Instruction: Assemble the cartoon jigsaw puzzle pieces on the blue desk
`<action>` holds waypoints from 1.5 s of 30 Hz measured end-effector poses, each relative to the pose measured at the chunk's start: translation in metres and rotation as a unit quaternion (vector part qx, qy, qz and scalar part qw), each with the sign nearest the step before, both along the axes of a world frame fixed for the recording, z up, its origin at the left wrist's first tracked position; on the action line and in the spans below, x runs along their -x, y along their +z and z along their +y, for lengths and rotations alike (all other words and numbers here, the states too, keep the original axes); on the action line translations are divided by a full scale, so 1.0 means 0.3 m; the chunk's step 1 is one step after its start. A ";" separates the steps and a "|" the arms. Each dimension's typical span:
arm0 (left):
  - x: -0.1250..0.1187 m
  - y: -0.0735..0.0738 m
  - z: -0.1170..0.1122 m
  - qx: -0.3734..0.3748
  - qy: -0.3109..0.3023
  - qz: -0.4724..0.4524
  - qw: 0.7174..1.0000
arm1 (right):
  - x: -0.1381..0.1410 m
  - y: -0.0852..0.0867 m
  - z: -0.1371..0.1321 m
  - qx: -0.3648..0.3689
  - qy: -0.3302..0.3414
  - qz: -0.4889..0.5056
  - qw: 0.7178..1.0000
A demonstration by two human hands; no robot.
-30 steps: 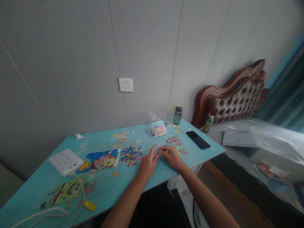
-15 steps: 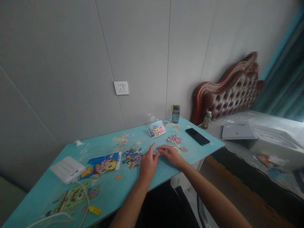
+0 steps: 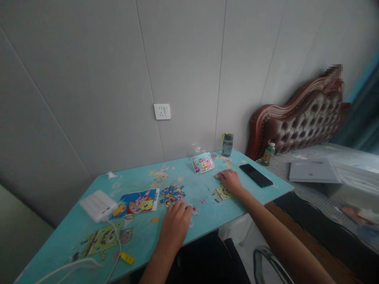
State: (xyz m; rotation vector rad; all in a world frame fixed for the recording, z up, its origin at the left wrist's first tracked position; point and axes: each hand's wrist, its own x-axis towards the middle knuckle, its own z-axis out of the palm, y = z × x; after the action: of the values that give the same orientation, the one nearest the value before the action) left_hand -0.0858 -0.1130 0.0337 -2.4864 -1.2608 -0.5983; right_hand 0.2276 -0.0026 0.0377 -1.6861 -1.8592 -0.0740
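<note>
My left hand [image 3: 177, 221] rests low near the table's front edge, fingers bent and close together. What its fingertips hold, if anything, is hidden. A few small puzzle pieces [image 3: 194, 211], one with red on it, lie just beside its thumb side. Behind that hand spreads a heap of mixed blue, yellow and pink puzzle pieces [image 3: 172, 195]. Farther right, my right hand [image 3: 230, 180] reaches over a smaller pile of puzzle pieces [image 3: 217, 177], mostly covered by it. Its fingers look slightly apart and point down at the pile. A pinkish piece [image 3: 203, 201] lies between the hands.
A cartoon picture sheet [image 3: 139, 202] and white power adapter [image 3: 98, 205] with cables lie left. At the back stand a small picture card [image 3: 203, 163] and water bottle [image 3: 227, 145]; a black phone [image 3: 256, 175] lies right. Beyond is a bed with a laptop [image 3: 314, 171].
My hands, together over the table before, have parted. The right went to the small pile; the left drew back toward the front edge. The view has swung slightly left.
</note>
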 end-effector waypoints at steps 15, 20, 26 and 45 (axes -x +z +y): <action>-0.017 -0.024 -0.025 0.075 -0.035 -0.042 0.996 | 0.247 -0.004 -0.174 0.063 0.226 -0.026 0.972; -0.023 -0.022 -0.023 0.094 -0.037 -0.065 0.993 | 0.241 0.019 -0.182 0.077 0.250 -0.013 0.965; -0.024 -0.009 -0.030 0.104 -0.044 -0.070 0.991 | 0.225 0.016 -0.178 0.108 0.256 -0.009 0.960; -0.032 -0.003 -0.031 0.089 -0.042 -0.057 0.993 | 0.243 0.022 -0.193 0.212 0.283 0.028 0.935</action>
State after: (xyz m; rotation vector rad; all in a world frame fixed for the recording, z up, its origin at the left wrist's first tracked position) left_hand -0.0761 -0.1224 0.0329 -2.6980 -1.3074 -0.6851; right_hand 0.1547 -0.0606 0.0444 -1.3093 -2.3604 0.6460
